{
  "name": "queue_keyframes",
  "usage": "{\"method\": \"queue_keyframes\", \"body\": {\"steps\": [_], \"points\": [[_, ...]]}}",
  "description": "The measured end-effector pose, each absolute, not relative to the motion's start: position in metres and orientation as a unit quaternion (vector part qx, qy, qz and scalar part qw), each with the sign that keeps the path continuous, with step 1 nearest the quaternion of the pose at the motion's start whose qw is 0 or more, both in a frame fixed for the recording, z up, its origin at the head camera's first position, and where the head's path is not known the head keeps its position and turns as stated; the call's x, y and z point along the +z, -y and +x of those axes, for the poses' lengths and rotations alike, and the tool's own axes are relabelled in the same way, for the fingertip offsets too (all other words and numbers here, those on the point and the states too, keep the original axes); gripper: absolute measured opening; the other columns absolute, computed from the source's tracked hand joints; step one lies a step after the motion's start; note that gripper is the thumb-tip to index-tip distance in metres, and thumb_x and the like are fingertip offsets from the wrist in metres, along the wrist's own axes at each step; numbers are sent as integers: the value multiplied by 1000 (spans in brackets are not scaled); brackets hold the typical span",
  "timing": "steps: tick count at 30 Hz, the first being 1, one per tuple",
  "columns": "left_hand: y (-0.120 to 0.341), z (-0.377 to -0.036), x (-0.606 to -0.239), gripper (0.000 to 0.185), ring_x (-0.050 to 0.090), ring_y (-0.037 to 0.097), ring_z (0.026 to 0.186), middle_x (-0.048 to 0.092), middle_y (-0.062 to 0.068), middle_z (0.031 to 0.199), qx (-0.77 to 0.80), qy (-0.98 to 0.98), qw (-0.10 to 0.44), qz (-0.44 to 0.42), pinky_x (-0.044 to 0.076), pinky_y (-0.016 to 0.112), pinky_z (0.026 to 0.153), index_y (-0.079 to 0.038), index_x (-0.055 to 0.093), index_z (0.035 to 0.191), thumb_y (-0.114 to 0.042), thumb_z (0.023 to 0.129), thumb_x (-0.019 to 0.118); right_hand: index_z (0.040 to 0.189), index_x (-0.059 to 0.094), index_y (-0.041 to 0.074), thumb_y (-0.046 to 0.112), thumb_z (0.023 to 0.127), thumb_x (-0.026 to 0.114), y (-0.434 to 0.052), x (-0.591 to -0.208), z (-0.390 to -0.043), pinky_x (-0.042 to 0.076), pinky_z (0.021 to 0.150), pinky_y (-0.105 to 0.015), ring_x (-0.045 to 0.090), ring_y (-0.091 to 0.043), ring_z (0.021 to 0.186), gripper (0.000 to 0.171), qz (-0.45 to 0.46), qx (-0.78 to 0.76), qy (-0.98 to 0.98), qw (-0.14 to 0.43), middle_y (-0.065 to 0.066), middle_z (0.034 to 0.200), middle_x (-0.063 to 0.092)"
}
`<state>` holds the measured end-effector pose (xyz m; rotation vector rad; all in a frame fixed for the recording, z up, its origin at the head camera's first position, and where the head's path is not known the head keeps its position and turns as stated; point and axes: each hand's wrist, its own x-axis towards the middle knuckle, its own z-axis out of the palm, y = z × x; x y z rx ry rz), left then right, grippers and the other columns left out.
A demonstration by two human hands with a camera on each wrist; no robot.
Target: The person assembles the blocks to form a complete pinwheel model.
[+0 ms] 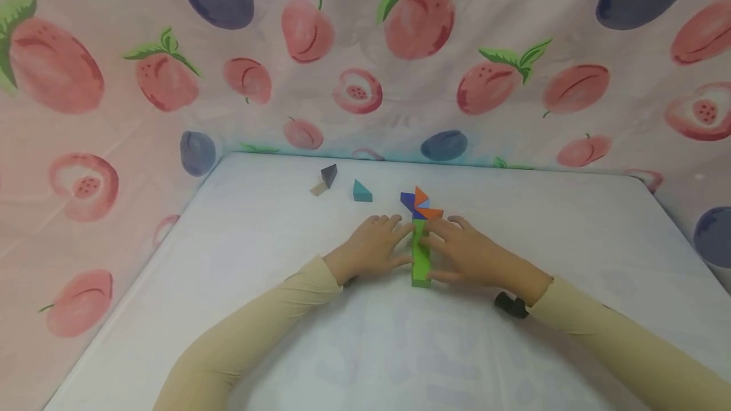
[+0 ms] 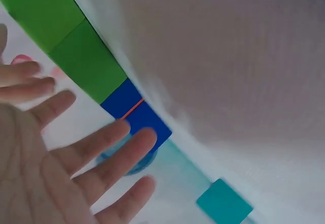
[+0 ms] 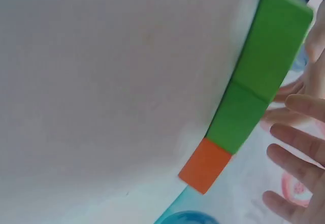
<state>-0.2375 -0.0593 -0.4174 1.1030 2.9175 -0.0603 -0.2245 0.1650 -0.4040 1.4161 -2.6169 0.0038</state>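
Hands flank a row of green blocks (image 1: 421, 259) lying near the middle of the white tabletop (image 1: 571, 233). The left hand (image 1: 374, 247) and right hand (image 1: 468, 252) lie flat, fingers spread, pressing the row's sides. Blue and orange triangles (image 1: 419, 203) touch its far end. A teal wedge (image 1: 361, 191) and dark wedge (image 1: 329, 174) sit nearer the far edge.
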Motion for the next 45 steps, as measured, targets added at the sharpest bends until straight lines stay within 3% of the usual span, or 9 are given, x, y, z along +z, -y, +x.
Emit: {"method": "queue_keyframes", "body": {"steps": [3,8,15,25,32,45], "points": [[63,-242,-415,66,44,24,130,44,8,143,-8,-940,15,342,36,43,109,-20,34,144,-60,92,41,117,60,12,48,80,68,-163,-404,-221,41,98,-49,52,-22,115,53,503,17,858,101,-7,118,58],[73,-254,-410,62,43,26,131,43,9,144,3,-945,15,327,35,44,111,-20,35,144,-55,93,44,119,60,10,48,82,65,-162,-408,-217,40,101,-49,51,-22,115,53,510,10,858,68,-6,119,57],[90,-279,-398,55,53,27,120,50,11,135,6,-946,-41,321,43,45,102,-16,44,136,-49,93,49,119,56,10,49,83,64,-165,-413,-217,40,101,-46,50,-21,113,53,516,5,853,74,-6,118,55],[102,-314,-379,47,52,29,120,51,12,130,-21,-933,-83,351,40,44,105,-14,48,129,-43,92,54,121,55,11,45,89,58,-164,-412,-216,41,100,-46,49,-21,116,47,509,9,858,63,-6,121,54],[91,-330,-380,41,49,30,125,52,14,132,-14,-923,-70,379,37,43,108,-11,51,127,-30,91,58,120,55,11,43,90,57,-165,-411,-216,42,98,-47,49,-22,117,44,513,6,855,68,-6,122,54],[56,-353,-405,27,56,26,114,56,11,125,-41,-905,-62,419,43,37,102,-13,57,117,-21,92,58,122,54,11,42,92,55,-166,-412,-216,41,99,-46,48,-21,119,43,514,3,855,64,-6,124,54]]}}
